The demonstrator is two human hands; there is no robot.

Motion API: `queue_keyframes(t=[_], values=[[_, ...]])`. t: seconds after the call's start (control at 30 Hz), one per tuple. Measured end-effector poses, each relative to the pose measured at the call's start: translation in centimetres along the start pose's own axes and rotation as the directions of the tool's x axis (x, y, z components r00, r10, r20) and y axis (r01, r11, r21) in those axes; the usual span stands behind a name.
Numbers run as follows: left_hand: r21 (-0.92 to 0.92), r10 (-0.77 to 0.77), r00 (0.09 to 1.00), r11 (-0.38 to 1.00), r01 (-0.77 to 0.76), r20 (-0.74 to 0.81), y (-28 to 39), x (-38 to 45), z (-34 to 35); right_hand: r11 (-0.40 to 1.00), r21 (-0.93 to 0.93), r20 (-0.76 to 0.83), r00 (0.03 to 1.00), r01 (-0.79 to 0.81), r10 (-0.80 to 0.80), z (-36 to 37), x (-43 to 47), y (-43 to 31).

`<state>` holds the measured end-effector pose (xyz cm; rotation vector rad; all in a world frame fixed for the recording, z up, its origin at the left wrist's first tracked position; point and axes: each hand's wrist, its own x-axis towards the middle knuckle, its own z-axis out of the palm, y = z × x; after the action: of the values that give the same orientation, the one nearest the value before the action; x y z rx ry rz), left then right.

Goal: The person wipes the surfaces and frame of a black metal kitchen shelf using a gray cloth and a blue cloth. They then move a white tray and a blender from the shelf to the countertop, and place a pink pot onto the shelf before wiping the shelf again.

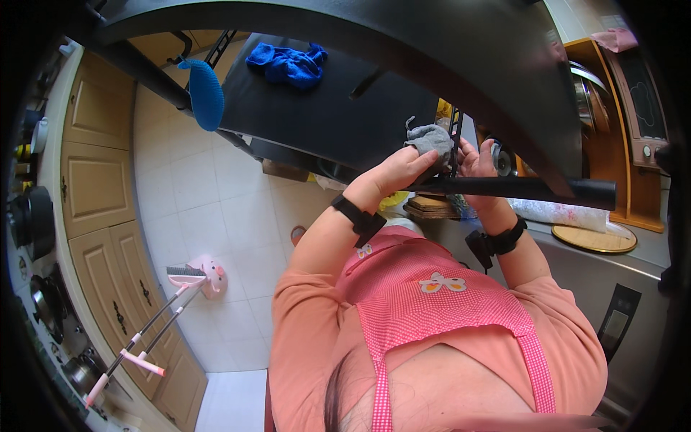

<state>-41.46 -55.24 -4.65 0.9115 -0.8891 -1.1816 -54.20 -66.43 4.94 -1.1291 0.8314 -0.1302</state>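
Observation:
My left hand (410, 164) holds a crumpled grey cloth (429, 139) against the end of a black metal shelf (324, 113). The cloth touches a narrow ladder-like side frame (456, 127). On the other side of that frame is my right hand (475, 162), palm up, its fingers apart and nothing seen in it. A black tube (518, 186) of the rack crosses in front of the right wrist. A blue cloth (291, 63) lies bunched on the same shelf, towards its far left.
Above my hands arches the rack's upper black shelf (432, 32). A blue textured mitt-like item (206, 97) hangs from its left post. At the right are a wooden cabinet (610, 140) and a round board (594, 237). A broom and dustpan (186, 278) stand on the floor at left.

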Motion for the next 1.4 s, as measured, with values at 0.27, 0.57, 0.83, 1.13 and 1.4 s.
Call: queue_keyframes(t=[0.27,0.57,0.83,1.13,1.4], values=[[-0.366,-0.150,0.985,0.915,0.172,0.088,1.5,-3.0,-0.7,0.999,0.046,0.161,0.986,0.025,-0.033,-0.9,0.4,1.2],[-0.832,-0.036,0.928,0.458,-0.314,-0.370,3.4,-9.0,-1.3,0.918,-0.396,0.029,0.999,-0.025,0.040,-6.7,0.6,4.9],[-0.288,0.047,0.888,0.937,-0.198,-0.457,9.0,-18.1,-1.6,0.629,-0.777,0.264,0.921,0.028,0.285,1.5,-7.0,4.5],[0.920,0.209,0.974,0.392,-0.001,-0.088,15.6,-26.7,-3.1,0.677,0.474,0.702,0.705,-0.563,0.095,25.6,-4.0,10.1],[0.784,0.290,0.881,0.607,0.131,-0.372,17.2,-31.4,-9.8,0.738,0.662,0.282,0.955,-0.126,-0.090,29.6,2.0,7.8]])
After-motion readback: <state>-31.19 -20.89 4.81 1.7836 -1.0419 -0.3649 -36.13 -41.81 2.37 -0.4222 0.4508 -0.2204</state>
